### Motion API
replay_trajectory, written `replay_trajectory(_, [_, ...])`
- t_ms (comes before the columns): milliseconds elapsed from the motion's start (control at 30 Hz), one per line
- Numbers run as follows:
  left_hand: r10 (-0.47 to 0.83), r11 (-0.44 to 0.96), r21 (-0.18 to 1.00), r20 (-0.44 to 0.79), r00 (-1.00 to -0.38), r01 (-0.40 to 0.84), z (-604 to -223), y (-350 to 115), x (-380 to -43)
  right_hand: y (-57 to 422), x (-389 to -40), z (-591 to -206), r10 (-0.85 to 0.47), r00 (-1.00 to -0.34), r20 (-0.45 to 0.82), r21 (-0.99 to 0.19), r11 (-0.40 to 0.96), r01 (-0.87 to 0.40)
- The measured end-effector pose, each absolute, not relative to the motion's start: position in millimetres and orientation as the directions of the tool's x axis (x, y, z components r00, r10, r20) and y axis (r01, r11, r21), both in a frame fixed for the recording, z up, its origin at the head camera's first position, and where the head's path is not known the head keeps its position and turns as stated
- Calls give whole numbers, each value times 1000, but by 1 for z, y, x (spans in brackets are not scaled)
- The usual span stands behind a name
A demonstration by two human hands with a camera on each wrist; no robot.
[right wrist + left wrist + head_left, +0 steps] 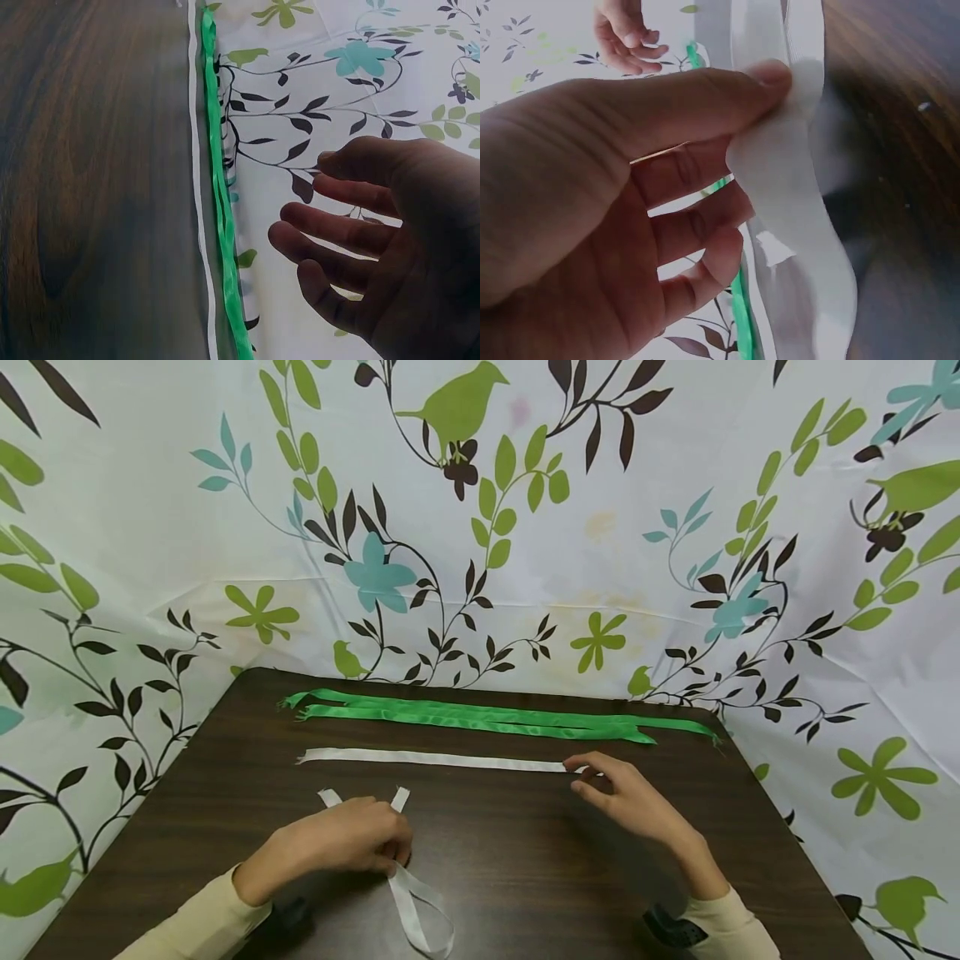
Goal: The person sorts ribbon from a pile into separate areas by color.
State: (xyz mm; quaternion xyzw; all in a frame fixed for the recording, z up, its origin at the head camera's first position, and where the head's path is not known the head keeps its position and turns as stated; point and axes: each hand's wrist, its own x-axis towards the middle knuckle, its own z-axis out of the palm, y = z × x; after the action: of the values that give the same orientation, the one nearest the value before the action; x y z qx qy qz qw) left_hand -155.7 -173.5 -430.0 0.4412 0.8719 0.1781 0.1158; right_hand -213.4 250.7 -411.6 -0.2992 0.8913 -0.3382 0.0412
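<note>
My left hand point(341, 839) pinches a white ribbon point(403, 897) between thumb and fingers, low over the front left of the table. Below the hand this ribbon hangs in a loop, and two cut ends stick out above it. In the left wrist view the thumb presses on the folded white ribbon point(784, 150). A second white ribbon point(435, 760) lies straight across the table. Near its right end hovers my right hand point(633, 797), fingers loosely bent; the right wrist view shows nothing in its grasp.
Several green ribbons point(480, 717) lie lengthwise along the back of the dark wooden table point(510, 860), behind the straight white ribbon. A white cloth point(525, 585) printed with leaves, birds and flowers hangs behind and at both sides of the table.
</note>
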Motion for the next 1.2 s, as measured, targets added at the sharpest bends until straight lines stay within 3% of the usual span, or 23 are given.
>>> replay_trajectory(333, [782,543,457,31,-623,705,-410,-174,-155,218,-203,-407,-653,-749,113,-644,526,-556])
replay_trajectory(700, [633,566,559,176,-754,606,-392,-170,-145,131,-164,-406,-698,-698,159,-618,481,-622])
replay_trajectory(800, [658,508,608,183,-730,610,-386,-170,-143,111,-161,-409,-751,-642,152,-666,402,-628])
replay_trajectory(867, [702,433,659,182,-689,615,-382,-172,-142,103,-164,-413,-817,-564,123,-754,293,-588])
replay_trajectory(1033, [802,246,754,194,-565,609,-376,-177,-140,99,-178,-429,-926,-368,81,-957,31,-289])
replay_trajectory(1200, [819,218,763,196,-540,608,-372,-177,-138,107,-174,-442,-936,-335,112,-985,-60,-160])
